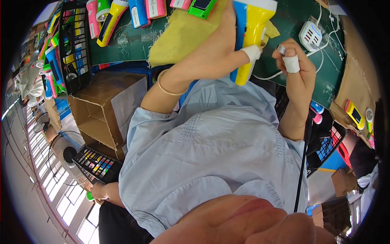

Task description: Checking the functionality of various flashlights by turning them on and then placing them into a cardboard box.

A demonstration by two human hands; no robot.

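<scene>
The left hand (219, 49) is wrapped around a yellow-and-blue flashlight (255, 26), its thumb across the near part of the body and its other fingers largely hidden behind it. The right hand (300, 67), just to the right of the flashlight and apart from it, has its fingers curled in and its thumb raised close to them; I cannot tell whether it pinches something small. Both thumbs wear white tape (291, 64).

The left forearm, with 1 bracelet (164, 86) at the wrist, slants from the near left toward the far middle; the right forearm rises steeply, wrist bent inward. The flashlight stands out lengthwise, wide head far, over the green table (333, 83).

A yellow cloth (172, 38) lies beyond the left forearm, partly covered by the hand. Far left sit a pink flashlight (93, 20) and a yellow-and-black flashlight (110, 24), beside a black basket (83, 79). Far right is a white charging hub (310, 36) with cables. An open cardboard box (109, 94) stands left, below the table's edge.
</scene>
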